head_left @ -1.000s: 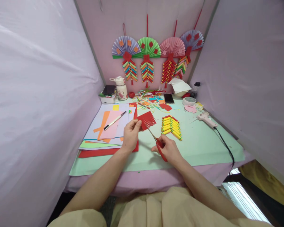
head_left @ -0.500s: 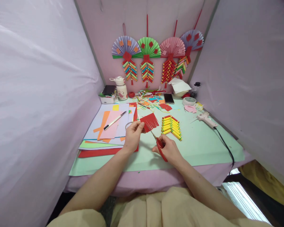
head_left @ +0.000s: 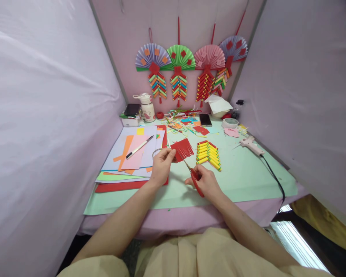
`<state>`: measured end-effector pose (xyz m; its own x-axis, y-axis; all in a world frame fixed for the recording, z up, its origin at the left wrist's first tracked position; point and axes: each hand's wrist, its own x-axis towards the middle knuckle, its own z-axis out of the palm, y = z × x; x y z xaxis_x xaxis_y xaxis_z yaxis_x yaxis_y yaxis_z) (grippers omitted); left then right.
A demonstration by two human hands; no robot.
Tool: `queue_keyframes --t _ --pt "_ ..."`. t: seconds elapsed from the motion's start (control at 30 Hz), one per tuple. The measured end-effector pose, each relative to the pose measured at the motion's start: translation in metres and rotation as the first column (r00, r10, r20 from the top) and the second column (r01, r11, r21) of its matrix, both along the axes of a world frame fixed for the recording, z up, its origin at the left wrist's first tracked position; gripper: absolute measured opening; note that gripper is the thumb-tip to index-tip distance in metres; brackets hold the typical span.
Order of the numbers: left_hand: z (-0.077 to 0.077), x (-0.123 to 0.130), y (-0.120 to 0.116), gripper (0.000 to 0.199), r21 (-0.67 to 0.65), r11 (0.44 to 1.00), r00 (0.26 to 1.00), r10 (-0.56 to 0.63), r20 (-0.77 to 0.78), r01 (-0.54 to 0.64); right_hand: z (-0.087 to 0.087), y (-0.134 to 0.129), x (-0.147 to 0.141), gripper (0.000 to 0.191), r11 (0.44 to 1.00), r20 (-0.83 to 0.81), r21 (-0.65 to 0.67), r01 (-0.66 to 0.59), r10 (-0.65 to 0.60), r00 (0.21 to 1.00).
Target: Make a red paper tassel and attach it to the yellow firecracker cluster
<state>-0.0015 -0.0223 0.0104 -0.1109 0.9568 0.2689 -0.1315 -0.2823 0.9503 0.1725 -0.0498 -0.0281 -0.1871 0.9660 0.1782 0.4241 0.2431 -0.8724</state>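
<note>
Above mint cloth (head_left: pixel 245 181), left hand (head_left: pixel 162 165) tight on red paper (head_left: pixel 182 147) (farther right than earlier), right hand (head_left: pixel 208 182) round scissors (head_left: pixel 195 180).

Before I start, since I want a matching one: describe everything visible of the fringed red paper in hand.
The red paper looks thin, uncut toward its upper left, with narrow strips fringing its lower right. The left hand's grip holds it tilted, seemingly above the green tablecloth, left of the yellow rolls. The scissors meet its lower part.
</note>
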Motion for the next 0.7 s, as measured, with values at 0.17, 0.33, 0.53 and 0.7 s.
queue_keyframes --t 0.17,0.33,0.53,0.7 --pt "0.0005 -0.001 0.0001 0.026 0.004 1.0 1.0 0.004 -0.025 -0.004 0.0013 0.0004 -0.0005 0.039 1.0 0.009 -0.023 0.001 0.0 1.0" --pt "0.0004 0.0002 -0.0017 0.027 0.004 0.999 0.994 -0.032 -0.1 0.033 0.0034 0.0 -0.0016 0.037 1.0 0.01 -0.028 0.008 -0.008 1.0" --pt "-0.0001 0.0004 -0.0026 0.027 -0.008 0.999 0.991 -0.052 -0.126 0.052 0.0017 0.0005 -0.0018 0.036 1.0 -0.014 -0.025 0.005 -0.005 1.0" --pt "-0.0003 0.0006 -0.0029 0.026 -0.01 0.998 0.99 -0.059 -0.129 0.058 0.0016 0.0001 -0.0011 0.037 1.0 -0.031 -0.025 0.005 -0.006 1.0"
